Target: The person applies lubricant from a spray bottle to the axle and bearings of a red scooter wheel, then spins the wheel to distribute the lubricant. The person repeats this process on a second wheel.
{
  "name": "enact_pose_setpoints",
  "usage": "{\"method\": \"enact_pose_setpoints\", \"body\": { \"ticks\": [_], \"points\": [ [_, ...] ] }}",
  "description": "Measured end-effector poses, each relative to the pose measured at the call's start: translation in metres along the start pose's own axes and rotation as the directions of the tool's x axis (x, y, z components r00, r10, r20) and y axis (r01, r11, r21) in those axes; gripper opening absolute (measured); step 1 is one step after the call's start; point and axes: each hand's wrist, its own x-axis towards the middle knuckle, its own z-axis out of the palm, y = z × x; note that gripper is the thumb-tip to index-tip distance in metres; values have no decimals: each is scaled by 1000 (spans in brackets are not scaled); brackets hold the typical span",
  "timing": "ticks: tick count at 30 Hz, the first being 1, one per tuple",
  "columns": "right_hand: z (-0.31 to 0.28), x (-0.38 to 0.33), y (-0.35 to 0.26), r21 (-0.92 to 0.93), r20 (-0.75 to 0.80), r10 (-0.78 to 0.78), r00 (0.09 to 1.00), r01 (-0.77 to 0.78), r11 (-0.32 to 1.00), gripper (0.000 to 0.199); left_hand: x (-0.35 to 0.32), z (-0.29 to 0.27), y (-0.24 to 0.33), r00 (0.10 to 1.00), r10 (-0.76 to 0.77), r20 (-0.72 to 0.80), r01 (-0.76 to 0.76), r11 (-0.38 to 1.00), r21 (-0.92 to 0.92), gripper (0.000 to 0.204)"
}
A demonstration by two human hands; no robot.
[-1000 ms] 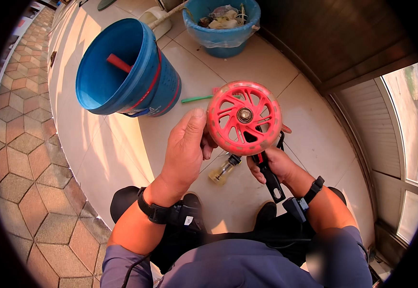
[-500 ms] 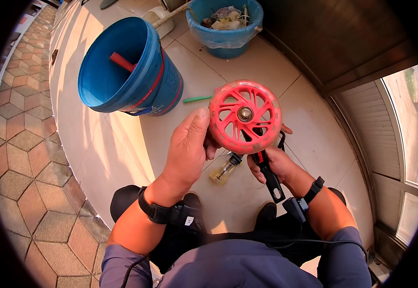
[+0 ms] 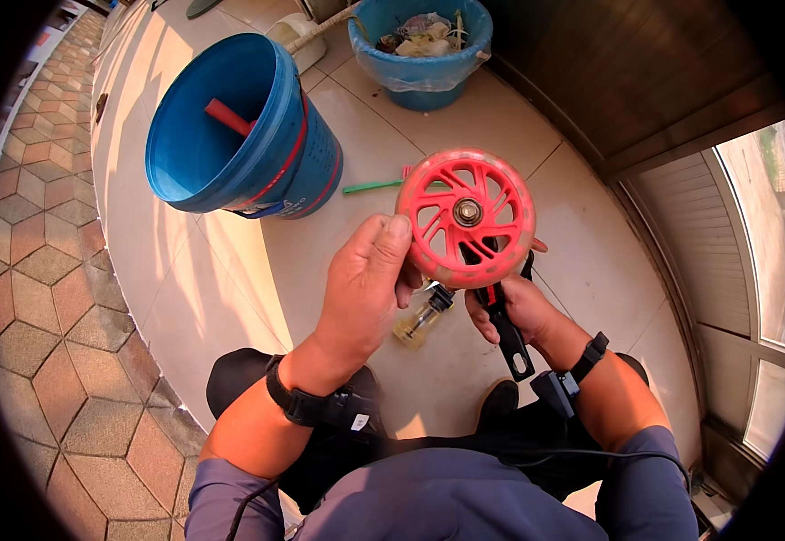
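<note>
My left hand (image 3: 365,279) is closed on the left rim of a red spoked wheel (image 3: 467,187), thumb in front and fingers mostly behind. A metal bolt end (image 3: 467,213) sits in its hub. My right hand (image 3: 526,311) grips a black tool handle (image 3: 508,332) with a red mark and a hole at its lower end. The tool's upper part passes behind the wheel, so its kind is hidden. Under the wheel, near my left fingertips, shows a clear yellowish piece with a black collar (image 3: 423,317); what bears it I cannot tell.
A tilted blue bucket (image 3: 311,144) with a red object (image 3: 228,117) inside stands ahead to the left. Farther off is a blue bin (image 3: 424,90) lined with plastic and holding waste. A thin green stick (image 3: 372,187) lies on the tiles. A dark panel (image 3: 645,72) borders the right.
My left hand and the red wheel have shifted slightly right. The clear yellowish piece, blurred before, looks sharper now. My right hand has stayed nearly in place.
</note>
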Motion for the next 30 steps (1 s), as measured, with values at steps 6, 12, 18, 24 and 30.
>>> {"method": "enact_pose_setpoints", "body": {
  "ticks": [6, 12, 18, 24, 30],
  "points": [
    [0, 1, -2, 19, 17, -44, 999, 44, 999, 42, -35, 1, -26, 996, -10, 92, -13, 970, 244, 24],
    [-5, 3, 2, -11, 56, -11, 998, 11, 1000, 43, 26, -7, -7, 937, 333, -106, -325, 942, 87, 62],
    [-6, 0, 3, -15, -45, -91, 995, 91, 996, 43, -34, 35, -27, 871, 438, 222, -490, 791, 367, 71],
    [-11, 1, -16, 214, -100, -148, 984, 166, 963, 46, -46, 17, -40, 766, 487, 420, -642, 533, 552, 60],
    [-5, 1, -8, 100, -31, -89, 996, 92, 991, 45, 30, 7, -9, 708, 703, 71, -572, 511, 641, 63]
  ]
}}
